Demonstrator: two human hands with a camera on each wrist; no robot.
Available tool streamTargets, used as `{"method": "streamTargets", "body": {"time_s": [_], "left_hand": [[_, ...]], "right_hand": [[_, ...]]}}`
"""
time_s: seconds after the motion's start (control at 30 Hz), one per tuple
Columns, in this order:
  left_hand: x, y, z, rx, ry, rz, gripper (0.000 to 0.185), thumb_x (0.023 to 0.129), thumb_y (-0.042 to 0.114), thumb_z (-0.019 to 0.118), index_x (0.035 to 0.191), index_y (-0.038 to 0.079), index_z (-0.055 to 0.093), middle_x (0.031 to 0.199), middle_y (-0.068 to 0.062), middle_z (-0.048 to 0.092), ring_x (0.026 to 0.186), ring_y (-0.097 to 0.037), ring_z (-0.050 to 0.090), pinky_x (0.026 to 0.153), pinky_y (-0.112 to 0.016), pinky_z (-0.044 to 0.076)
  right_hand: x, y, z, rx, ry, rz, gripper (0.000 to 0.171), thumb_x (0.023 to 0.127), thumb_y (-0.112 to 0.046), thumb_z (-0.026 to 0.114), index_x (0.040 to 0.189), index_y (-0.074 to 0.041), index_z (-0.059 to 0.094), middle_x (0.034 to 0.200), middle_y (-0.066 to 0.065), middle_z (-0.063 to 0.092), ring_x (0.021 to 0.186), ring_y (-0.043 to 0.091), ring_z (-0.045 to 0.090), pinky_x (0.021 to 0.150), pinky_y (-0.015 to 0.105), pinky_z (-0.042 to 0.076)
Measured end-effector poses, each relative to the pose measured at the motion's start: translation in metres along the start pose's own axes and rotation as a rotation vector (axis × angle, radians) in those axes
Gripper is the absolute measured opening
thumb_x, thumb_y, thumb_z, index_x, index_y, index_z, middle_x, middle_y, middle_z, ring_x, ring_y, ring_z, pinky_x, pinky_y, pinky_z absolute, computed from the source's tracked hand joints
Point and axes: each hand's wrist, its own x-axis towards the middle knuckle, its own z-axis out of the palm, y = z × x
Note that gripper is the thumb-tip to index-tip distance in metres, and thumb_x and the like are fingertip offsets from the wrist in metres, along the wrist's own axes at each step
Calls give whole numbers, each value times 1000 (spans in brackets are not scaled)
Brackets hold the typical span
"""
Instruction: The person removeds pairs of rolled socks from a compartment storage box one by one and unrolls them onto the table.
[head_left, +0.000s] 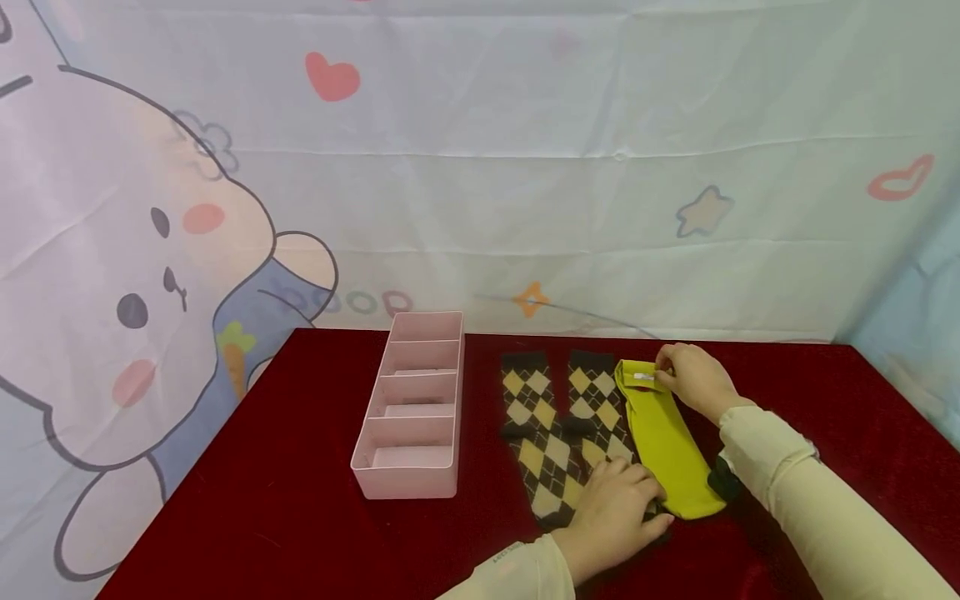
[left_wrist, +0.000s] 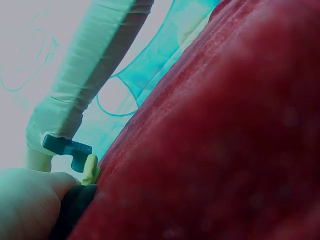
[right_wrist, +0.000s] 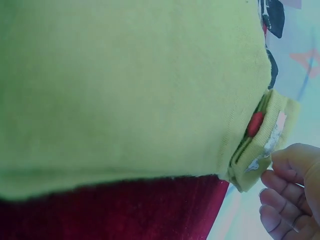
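1. Our right hand sits at the far end of the yellow sock, fingers curled and pinching its folded cuff. The right wrist view confirms this: the fingertips meet the cuff's edge, where a small white label and a red spot show.

2. Our left hand lies palm down at the near end, fingers fairly straight, pressing on the toe area where the yellow sock meets the argyle socks. It seems to pin rather than grip; the left wrist view is too close to show more than a knuckle, a sliver of yellow fabric and the red cloth.

3. The yellow sock lies flat on the red table, its long axis running from about 11 o'clock at the cuff to 5 o'clock at the toe. From the right hand the sock's body stretches toward 6 o'clock; from the left hand it runs away toward 12 o'clock. The right hand is nearer the cuff, the left nearer the toe.

4. The two argyle socks lie just beside it at 9 o'clock, roughly parallel, touching its left edge.

5. Farther toward 9 o'clock, apart from the socks, stands a pink divided organizer, its compartments lined up front to back.
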Motion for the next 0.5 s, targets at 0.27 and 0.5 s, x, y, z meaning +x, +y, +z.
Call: {"method": "streamTargets", "body": {"time_s": [0.27, 0.5], "left_hand": [[0, -1, 1, -11, -13, -1, 18, 90, 48, 61, 97, 34, 69, 101, 21, 64, 87, 0, 49, 74, -14, 33], [-1, -1, 2, -1, -3, 7, 18, 90, 49, 61, 97, 34, 69, 101, 21, 64, 88, 0, 50, 75, -14, 33]], "right_hand": [[4, -1, 6, 35, -32, -20, 21, 87, -11, 68, 103, 2, 66, 97, 17, 64, 74, 21, 53, 66, 34, 47], [7, 0, 10, -39, -66, -65, 33, 83, -11, 72, 111, 4, 65, 100, 18, 65, 81, 25, 56, 73, 40, 51]]}}
